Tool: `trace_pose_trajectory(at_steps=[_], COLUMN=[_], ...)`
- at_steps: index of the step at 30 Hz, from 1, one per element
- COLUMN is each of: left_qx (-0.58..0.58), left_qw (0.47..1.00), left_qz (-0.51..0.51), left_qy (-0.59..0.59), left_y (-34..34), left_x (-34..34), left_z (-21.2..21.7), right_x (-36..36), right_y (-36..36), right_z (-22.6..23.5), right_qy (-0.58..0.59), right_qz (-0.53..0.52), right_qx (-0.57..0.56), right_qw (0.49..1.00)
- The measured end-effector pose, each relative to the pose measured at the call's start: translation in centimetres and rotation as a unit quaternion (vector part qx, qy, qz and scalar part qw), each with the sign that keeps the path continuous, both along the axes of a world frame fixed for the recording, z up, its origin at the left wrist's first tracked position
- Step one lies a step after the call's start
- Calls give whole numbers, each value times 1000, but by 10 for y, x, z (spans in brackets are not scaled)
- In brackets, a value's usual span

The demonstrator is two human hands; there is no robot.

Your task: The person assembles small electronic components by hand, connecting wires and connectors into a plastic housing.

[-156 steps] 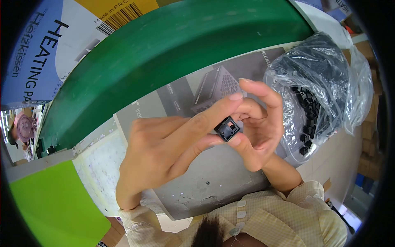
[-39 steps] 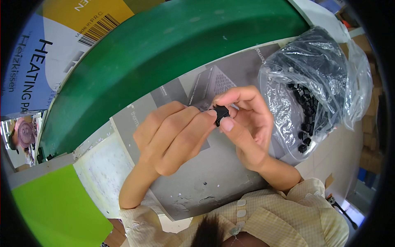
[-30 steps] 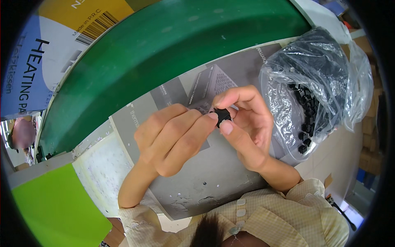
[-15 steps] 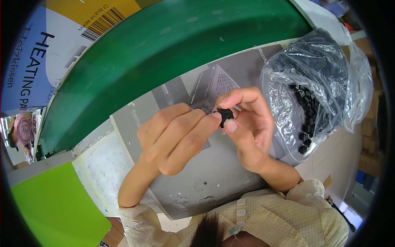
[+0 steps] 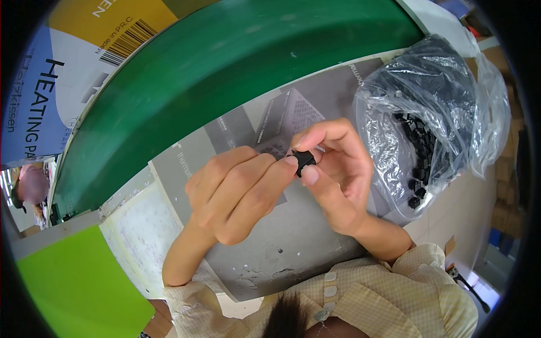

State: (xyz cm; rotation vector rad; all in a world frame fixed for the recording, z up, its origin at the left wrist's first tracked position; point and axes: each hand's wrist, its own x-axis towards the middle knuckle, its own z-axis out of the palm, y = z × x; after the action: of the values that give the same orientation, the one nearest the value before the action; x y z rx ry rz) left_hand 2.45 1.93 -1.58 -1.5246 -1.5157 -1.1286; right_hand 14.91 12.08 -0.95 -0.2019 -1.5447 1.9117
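Observation:
A small black plastic part is held up between both hands over a grey printed cardboard sheet. My left hand pinches its left side with thumb and fingertips, the other fingers curled. On its right side, my right hand grips it between thumb and index finger. Fingertips cover parts of its outline, so its exact kind cannot be made out. To the right lies a clear plastic bag, with several similar black parts at its mouth.
Beyond the sheet runs a green belt-like surface. A printed carton stands at the far left. Nearer, a bright green panel borders a white surface. Tiny scraps and a dark speck lie on the sheet.
The black part has turned slightly between my fingers and shifted a little left. Both hands keep their pinch on it.

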Motion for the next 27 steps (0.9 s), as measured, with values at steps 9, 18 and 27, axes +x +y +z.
trace_pose_trajectory(at_steps=[9,18,27], left_qx=[-38,-55,-62], left_qw=[996,942,964], left_qz=[-42,-133,-122], left_qy=[-72,-302,-230], left_y=[-4,-7,-6], left_x=[-5,-4,-11], left_z=[10,16,13], right_x=[1,3,4], right_y=[6,8,4], right_z=[7,10,11], right_qy=[-22,-6,-27], right_qz=[26,79,43], right_qx=[20,35,-9], right_qw=[999,996,999])
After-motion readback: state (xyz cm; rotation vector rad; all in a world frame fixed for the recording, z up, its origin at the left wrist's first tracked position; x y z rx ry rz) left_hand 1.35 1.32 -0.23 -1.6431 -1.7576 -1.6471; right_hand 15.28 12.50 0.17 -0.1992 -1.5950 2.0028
